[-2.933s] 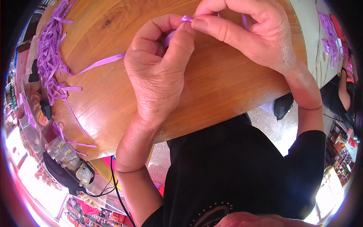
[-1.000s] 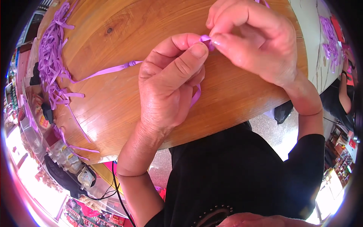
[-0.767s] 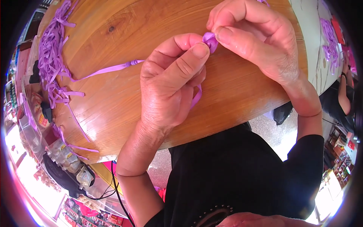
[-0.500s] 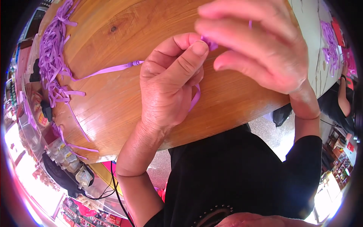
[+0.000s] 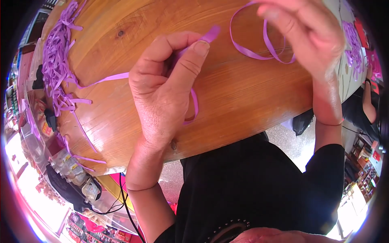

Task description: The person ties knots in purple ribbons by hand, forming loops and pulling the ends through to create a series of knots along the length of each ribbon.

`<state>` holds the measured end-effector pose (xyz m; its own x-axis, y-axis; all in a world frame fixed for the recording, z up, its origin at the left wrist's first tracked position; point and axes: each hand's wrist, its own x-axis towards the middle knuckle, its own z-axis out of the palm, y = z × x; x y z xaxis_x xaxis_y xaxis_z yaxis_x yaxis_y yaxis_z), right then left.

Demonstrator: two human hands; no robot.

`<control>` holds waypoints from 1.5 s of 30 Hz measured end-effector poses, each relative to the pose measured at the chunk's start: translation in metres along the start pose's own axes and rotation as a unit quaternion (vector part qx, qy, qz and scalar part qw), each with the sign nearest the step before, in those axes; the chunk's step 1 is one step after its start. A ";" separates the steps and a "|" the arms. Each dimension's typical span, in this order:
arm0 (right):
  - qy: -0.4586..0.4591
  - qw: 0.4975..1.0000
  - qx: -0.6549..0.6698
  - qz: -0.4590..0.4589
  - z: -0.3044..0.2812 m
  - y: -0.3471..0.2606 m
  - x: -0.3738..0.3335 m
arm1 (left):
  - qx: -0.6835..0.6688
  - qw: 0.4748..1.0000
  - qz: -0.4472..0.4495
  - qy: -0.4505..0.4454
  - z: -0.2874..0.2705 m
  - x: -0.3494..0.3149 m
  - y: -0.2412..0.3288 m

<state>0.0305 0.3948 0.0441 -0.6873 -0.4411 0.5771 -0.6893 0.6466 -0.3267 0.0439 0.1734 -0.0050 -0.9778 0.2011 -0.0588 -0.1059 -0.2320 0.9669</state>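
My left hand (image 5: 164,87) is over the wooden table with thumb and forefinger pinched on a purple ribbon (image 5: 212,33). A short end sticks up past the fingertips. A thin loop of ribbon hangs below that hand, and a flat strip runs from its left side toward a heap of ribbons (image 5: 56,60). Farther right and higher, my right hand (image 5: 310,34) has its fingers bent together at a looped purple ribbon (image 5: 244,50), which curves down over the wood. Its fingertips are partly cut off by the upper edge of the view.
The round wooden table (image 5: 227,105) has its near edge close to my body. At left, beyond its edge, are clear plastic packs (image 5: 73,168) and black cables (image 5: 123,198). More purple ribbons (image 5: 352,44) lie on a pale surface at right, near another person's arm (image 5: 368,107).
My left hand has shifted left and slightly down, exposing the ribbon's end. My right hand has moved right, away from it, and a ribbon loop now shows beside its fingers.
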 end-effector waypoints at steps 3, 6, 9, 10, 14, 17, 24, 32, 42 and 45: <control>-0.100 0.985 0.128 0.054 0.005 -0.016 0.007 | 0.012 1.000 0.010 -0.013 0.001 0.001 -0.001; -0.055 0.983 0.170 0.038 0.035 -0.012 -0.006 | 0.005 1.000 0.001 -0.013 -0.003 0.001 0.000; -0.116 0.965 0.209 0.104 0.029 -0.011 -0.009 | -0.003 1.000 0.003 -0.026 -0.006 0.000 0.003; -0.124 0.962 0.210 0.121 0.024 -0.011 -0.007 | 0.006 1.000 0.007 -0.021 -0.007 0.000 0.003; 0.152 0.918 0.122 -0.345 0.067 0.045 -0.011 | 0.021 0.999 0.019 -0.023 -0.003 0.004 0.004; -0.161 0.962 0.179 0.125 0.021 -0.013 -0.002 | 0.067 0.995 0.066 -0.021 -0.014 0.005 0.001; -0.122 0.969 0.194 0.094 0.032 -0.010 -0.010 | 0.214 0.959 0.180 -0.036 -0.017 0.012 0.000; -0.171 0.937 0.244 0.182 0.028 -0.010 -0.011 | 0.235 0.954 0.186 -0.015 -0.015 0.012 -0.003; -0.100 0.834 0.481 0.251 0.038 -0.025 -0.013 | -0.002 0.993 0.095 -0.065 0.002 0.001 -0.019; -0.088 0.958 0.232 0.147 0.032 -0.031 0.000 | -0.004 0.992 0.124 -0.017 0.008 0.002 -0.021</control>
<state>0.0448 0.3551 0.0301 -0.8667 -0.4071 0.2882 -0.4604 0.4304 -0.7764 0.0457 0.1863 -0.0232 -0.9671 0.1688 0.1901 0.1363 -0.2870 0.9482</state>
